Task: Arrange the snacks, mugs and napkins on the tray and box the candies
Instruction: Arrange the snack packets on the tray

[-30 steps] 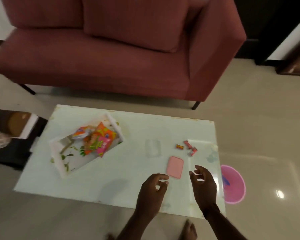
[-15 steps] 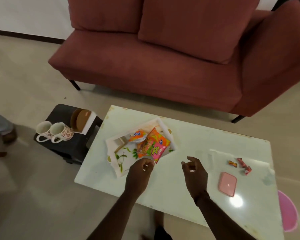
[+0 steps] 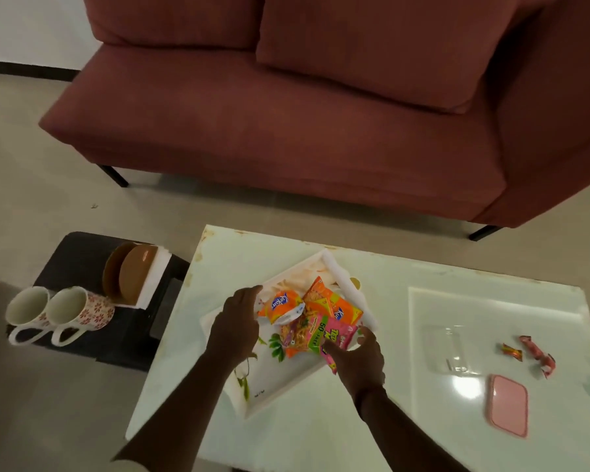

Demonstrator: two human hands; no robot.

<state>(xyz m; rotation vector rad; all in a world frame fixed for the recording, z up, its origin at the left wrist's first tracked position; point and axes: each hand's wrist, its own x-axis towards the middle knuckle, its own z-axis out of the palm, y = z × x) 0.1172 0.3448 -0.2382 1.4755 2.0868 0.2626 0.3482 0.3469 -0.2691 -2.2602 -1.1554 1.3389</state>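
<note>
The snack packets (image 3: 309, 316) are heaped on the white tray (image 3: 273, 386) on the table (image 3: 389, 437), presumably to be spread out. The left hand (image 3: 235, 323) hovers open; the right hand (image 3: 360, 357) seems to touch a packet, though any grip cannot be told. Mugs (image 3: 60, 310) wait apart; candies (image 3: 532, 352) lie unboxed.

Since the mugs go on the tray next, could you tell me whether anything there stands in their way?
Yes: the snack packets cover the middle of the tray, and both hands, left and right, are over it. The mugs sit on the dark side table.
</note>
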